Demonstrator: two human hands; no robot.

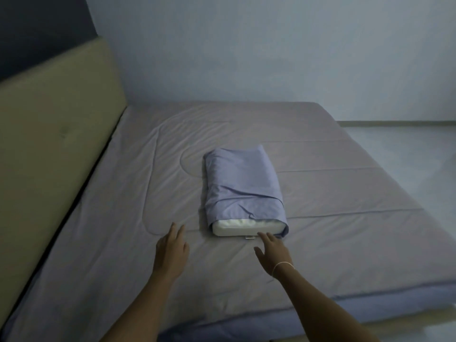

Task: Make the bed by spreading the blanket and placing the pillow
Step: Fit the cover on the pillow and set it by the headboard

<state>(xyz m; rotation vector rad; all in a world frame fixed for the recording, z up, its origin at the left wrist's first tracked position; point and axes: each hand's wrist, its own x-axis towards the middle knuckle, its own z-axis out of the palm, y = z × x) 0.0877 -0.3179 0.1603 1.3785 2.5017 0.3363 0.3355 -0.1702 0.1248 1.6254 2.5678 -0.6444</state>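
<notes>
- Head view: a dim room with pale walls; the bed [370,183] fills the frame, its padded headboard [54,134] at nine o'clock.
- The blanket [138,193] lies flat over the mattress, lightly creased, so spreading looks done.
- The pillow [243,188] lies mid-bed, at twelve o'clock from the hands, well apart from the headboard.
- The left hand [171,250] hovers empty with fingers together; the right hand [272,250] has fingers apart, tips touching the pillow's near end.
- Next, probably: grip that end with both hands and carry it toward nine o'clock.

The bed [320,287] is wearing a smooth grey blanket [123,218] all over its top. A pillow [243,191] in a purple cover is lying on the blanket, near the middle, its white end pointing toward six o'clock.
</notes>
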